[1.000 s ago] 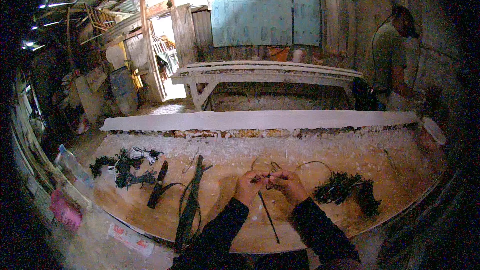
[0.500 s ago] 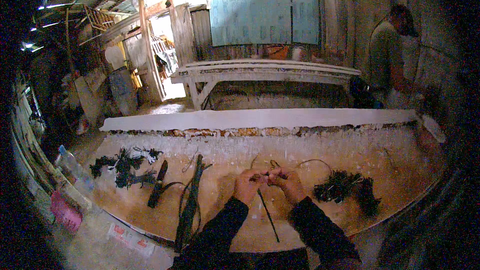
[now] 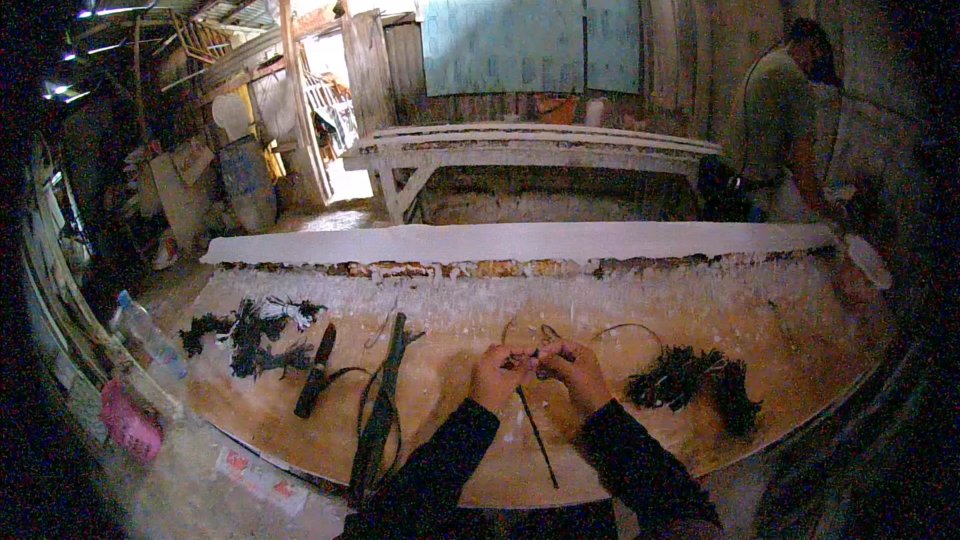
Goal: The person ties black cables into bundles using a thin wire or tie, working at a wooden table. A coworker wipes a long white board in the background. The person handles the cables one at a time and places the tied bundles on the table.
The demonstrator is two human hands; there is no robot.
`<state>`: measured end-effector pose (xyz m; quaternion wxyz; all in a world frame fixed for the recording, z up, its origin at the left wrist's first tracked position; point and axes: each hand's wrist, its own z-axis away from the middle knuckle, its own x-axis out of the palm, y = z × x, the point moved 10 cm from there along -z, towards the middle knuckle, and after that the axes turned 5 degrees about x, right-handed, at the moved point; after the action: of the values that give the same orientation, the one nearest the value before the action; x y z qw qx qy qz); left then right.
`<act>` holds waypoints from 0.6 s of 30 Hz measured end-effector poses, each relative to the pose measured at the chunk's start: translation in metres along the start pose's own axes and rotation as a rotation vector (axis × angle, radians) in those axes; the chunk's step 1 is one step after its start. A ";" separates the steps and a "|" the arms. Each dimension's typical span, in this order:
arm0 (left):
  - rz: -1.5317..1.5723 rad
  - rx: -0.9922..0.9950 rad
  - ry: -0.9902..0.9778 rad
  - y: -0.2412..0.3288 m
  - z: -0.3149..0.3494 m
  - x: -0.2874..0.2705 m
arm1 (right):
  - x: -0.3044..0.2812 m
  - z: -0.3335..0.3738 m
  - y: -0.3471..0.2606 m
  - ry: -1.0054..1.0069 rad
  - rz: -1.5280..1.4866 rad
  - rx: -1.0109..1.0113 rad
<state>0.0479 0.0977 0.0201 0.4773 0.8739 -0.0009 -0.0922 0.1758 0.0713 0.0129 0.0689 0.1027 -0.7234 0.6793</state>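
— Left hand (image 3: 497,374) and right hand (image 3: 573,372)?
— Both curled nearly closed, fingertips pinched together on one small dark piece (image 3: 533,361) — held just above the wooden board (image 3: 780,340), near its front edge. Too small to tell what kind.
— Risks?
— Could have slipped from so fine a pinch and been lost among the clutter. Might also have snagged the thin dark rod (image 3: 536,434) slanting just below the hands.
— Counts?
— One rod. Two dark bristly heaps — left (image 3: 245,335), right (image 3: 695,385). One dark strap (image 3: 380,410). One dark stick (image 3: 315,384). One other person (image 3: 785,125), well apart.
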 end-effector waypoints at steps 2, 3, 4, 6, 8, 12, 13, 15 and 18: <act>-0.063 -0.013 -0.015 -0.002 0.001 0.000 | -0.001 -0.003 0.005 0.003 0.012 0.039; -0.079 -0.014 -0.035 -0.002 0.001 0.002 | -0.001 -0.003 0.006 0.007 0.018 0.035; -0.093 -0.015 -0.055 -0.003 0.001 0.003 | -0.002 -0.004 0.007 0.011 0.024 0.032; 0.009 -0.022 -0.022 -0.006 0.001 0.002 | -0.004 -0.006 0.010 0.009 0.003 0.036; 0.042 -0.041 -0.013 -0.009 0.002 0.002 | -0.005 -0.007 0.013 0.001 -0.055 0.053; 0.045 -0.057 -0.031 -0.014 0.003 0.004 | -0.003 -0.006 0.014 0.000 -0.118 0.094; 0.065 -0.046 -0.030 -0.013 0.001 0.004 | -0.002 -0.004 0.013 0.006 -0.125 0.101; 0.029 -0.072 -0.067 -0.015 0.000 0.007 | -0.001 -0.001 0.006 0.027 -0.182 0.103; 0.053 -0.032 -0.107 -0.012 -0.004 0.007 | 0.008 0.006 0.003 0.015 -0.284 0.136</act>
<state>0.0549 0.1074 0.0110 0.4928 0.8596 -0.0481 -0.1261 0.1679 0.0655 0.0117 0.1628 0.2034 -0.6535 0.7107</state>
